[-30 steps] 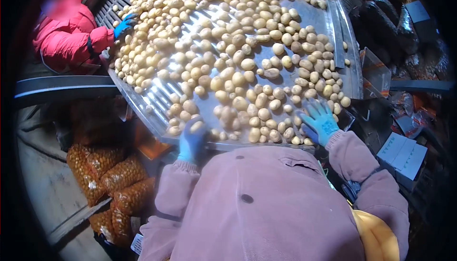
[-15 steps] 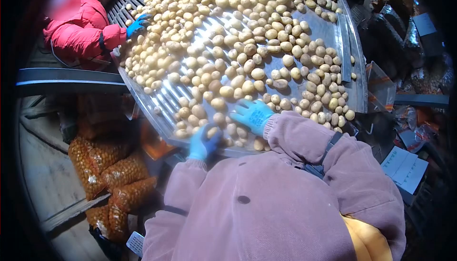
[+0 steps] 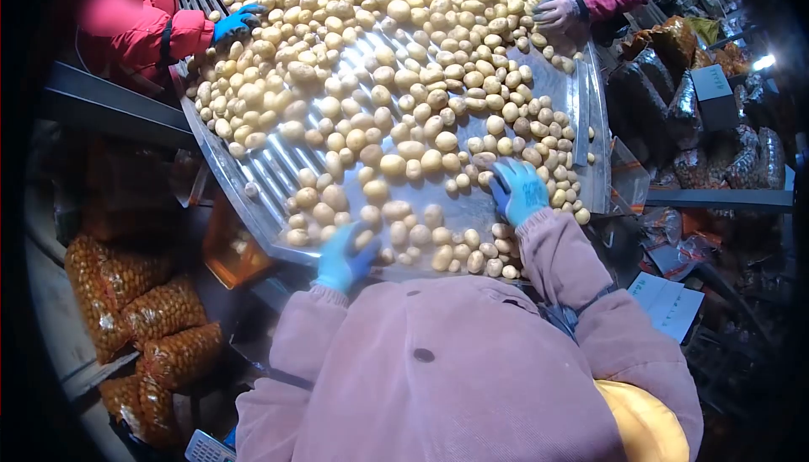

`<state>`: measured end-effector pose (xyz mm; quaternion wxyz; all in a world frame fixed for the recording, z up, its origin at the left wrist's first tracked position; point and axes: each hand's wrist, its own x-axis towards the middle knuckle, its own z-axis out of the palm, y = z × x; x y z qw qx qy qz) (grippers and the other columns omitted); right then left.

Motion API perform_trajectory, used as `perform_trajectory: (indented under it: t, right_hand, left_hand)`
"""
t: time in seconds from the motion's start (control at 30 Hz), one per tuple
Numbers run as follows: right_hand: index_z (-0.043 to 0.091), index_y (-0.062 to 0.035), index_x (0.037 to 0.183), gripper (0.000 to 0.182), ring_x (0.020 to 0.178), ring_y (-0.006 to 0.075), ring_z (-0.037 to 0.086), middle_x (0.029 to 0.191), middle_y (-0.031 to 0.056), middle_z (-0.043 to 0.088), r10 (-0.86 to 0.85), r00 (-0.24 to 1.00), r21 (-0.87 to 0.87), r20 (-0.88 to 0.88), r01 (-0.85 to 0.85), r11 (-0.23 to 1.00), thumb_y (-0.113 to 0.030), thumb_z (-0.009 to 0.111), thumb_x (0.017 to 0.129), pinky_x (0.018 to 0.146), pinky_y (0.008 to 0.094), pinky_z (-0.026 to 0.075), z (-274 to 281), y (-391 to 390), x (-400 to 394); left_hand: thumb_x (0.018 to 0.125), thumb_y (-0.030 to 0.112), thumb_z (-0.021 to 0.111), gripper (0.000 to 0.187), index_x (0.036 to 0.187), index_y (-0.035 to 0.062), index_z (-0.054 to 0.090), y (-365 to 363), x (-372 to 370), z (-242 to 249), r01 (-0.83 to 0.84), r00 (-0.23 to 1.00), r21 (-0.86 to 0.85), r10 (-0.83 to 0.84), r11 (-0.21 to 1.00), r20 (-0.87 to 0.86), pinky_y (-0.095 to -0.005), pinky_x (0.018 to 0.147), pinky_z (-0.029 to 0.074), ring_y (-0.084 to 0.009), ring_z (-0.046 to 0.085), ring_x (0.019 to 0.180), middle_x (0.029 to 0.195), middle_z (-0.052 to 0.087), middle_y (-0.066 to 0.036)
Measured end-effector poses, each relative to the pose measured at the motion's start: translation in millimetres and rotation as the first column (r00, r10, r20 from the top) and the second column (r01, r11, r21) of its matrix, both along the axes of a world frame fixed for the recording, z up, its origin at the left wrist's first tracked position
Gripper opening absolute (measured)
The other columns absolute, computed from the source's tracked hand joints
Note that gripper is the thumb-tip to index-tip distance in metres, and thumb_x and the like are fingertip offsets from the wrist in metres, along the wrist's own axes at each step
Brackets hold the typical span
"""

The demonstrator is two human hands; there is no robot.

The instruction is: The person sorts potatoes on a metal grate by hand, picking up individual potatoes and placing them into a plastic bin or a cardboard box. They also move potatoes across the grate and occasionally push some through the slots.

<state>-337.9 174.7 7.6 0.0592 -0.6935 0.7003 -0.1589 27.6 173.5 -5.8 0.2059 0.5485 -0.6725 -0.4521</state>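
Note:
Many potatoes lie spread over a metal sorting table with a slatted part on its left. My left hand, in a light blue glove, is at the table's near edge beside a few potatoes; its fingers are apart and slightly blurred. Farther right, my right hand, gloved too, rests among potatoes with its fingers spread and curved down. Small potatoes touch or lie near its fingertips, and nothing is visibly held in either palm.
At the upper left, a co-worker's blue-gloved hand touches the potatoes. Another person's gloved hand is at the upper right. Filled net sacks stand lower left, an orange crate beside the table, and white cards at right.
The view has shifted. My right hand has moved right across the table, baring metal between my hands. My left hand remains near the front edge. A second co-worker's hand has come into view.

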Motion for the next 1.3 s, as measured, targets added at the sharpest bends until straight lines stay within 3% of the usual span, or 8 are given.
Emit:
perform_trajectory:
  t: [0.17,0.33,0.47,0.53,0.67,0.93,1.23,1.3]
  right_hand:
    - [0.054,-0.0139,0.131,0.042,0.103,0.0330,0.059,0.120,0.0157,0.057,0.048,0.941,0.217,-0.335,0.027,0.976,-0.030,0.056,0.093,0.087,0.0444,0.050,-24,-35,14]
    - [0.056,-0.0164,0.129,0.037,0.107,0.0335,0.061,0.124,0.0153,0.058,0.207,0.971,0.501,-0.118,-0.121,0.857,-0.030,0.056,0.094,0.090,0.0461,0.050,-5,-21,6]
    - [0.062,-0.0161,0.120,0.029,0.104,0.0323,0.063,0.116,0.0132,0.064,0.098,0.991,0.685,0.092,-0.135,0.716,-0.029,0.055,0.095,0.089,0.0472,0.050,66,-72,5]
    - [0.064,-0.0161,0.114,0.025,0.103,0.0316,0.064,0.111,0.0125,0.067,0.155,0.986,0.307,0.068,-0.168,0.937,-0.029,0.056,0.094,0.089,0.0451,0.051,33,-99,-8]
    - [0.063,-0.0207,0.118,0.025,0.112,0.0332,0.062,0.142,0.0131,0.048,0.292,0.920,0.426,-0.260,-0.162,0.890,-0.022,0.056,0.094,0.088,0.0443,0.055,22,-160,30]
    - [0.062,-0.0216,0.122,0.035,0.122,0.0324,0.057,0.153,0.0163,0.036,0.235,0.957,0.363,-0.172,-0.160,0.918,-0.014,0.062,0.088,0.089,0.0490,0.055,-8,-157,22]
    - [0.070,-0.0169,0.094,0.013,0.097,0.0359,0.063,0.112,0.0127,0.063,0.024,0.944,0.122,0.328,-0.067,0.990,-0.017,0.070,0.081,0.084,0.0443,0.051,-21,-43,-41]
    - [0.072,-0.0149,0.090,0.009,0.091,0.0280,0.065,0.093,0.0088,0.067,-0.022,0.895,-0.106,0.446,0.077,0.991,-0.013,0.066,0.083,0.081,0.0393,0.051,-4,-25,-66]
  left_hand:
    - [0.085,0.021,0.074,0.042,0.121,0.0038,0.063,5,9,-34,-0.032,0.995,0.040,0.035,0.999,-0.088,-0.0391,0.089,0.050,-0.0303,0.063,0.105,0.114,0.065,-0.015]
    - [0.085,0.021,0.075,0.042,0.122,0.0052,0.063,0,-8,19,-0.143,0.964,0.266,0.195,0.953,-0.180,-0.0394,0.088,0.051,-0.0277,0.065,0.101,0.113,0.065,-0.014]
    - [0.084,0.020,0.076,0.035,0.113,0.0040,0.067,0,-6,5,-0.014,0.989,-0.095,0.028,0.995,0.144,-0.0332,0.084,0.053,-0.0220,0.068,0.093,0.103,0.070,-0.011]
    - [0.084,0.027,0.076,0.036,0.113,0.0080,0.068,-1,-8,0,-0.039,0.989,-0.079,0.050,0.996,0.140,-0.0359,0.084,0.053,-0.0266,0.068,0.094,0.104,0.069,-0.012]
    - [0.087,0.032,0.073,0.035,0.114,0.0111,0.068,4,-2,-22,-0.088,0.993,-0.070,0.092,0.994,0.067,-0.0394,0.083,0.051,-0.0310,0.066,0.096,0.105,0.067,-0.013]
    - [0.087,0.034,0.072,0.035,0.113,0.0107,0.067,1,-5,-13,-0.057,0.993,-0.083,0.065,0.995,0.099,-0.0375,0.081,0.052,-0.0295,0.067,0.091,0.104,0.068,-0.012]
    - [0.094,0.014,0.068,0.030,0.121,0.0043,0.060,-1,-26,33,-0.099,0.984,0.261,0.133,0.960,-0.116,-0.0354,0.064,0.059,-0.0201,0.067,0.081,0.105,0.064,-0.009]
    - [0.091,0.018,0.070,0.032,0.121,0.0090,0.061,-3,-9,11,0.105,0.993,-0.025,-0.107,0.994,-0.059,-0.0390,0.067,0.057,-0.0266,0.067,0.086,0.104,0.066,-0.012]
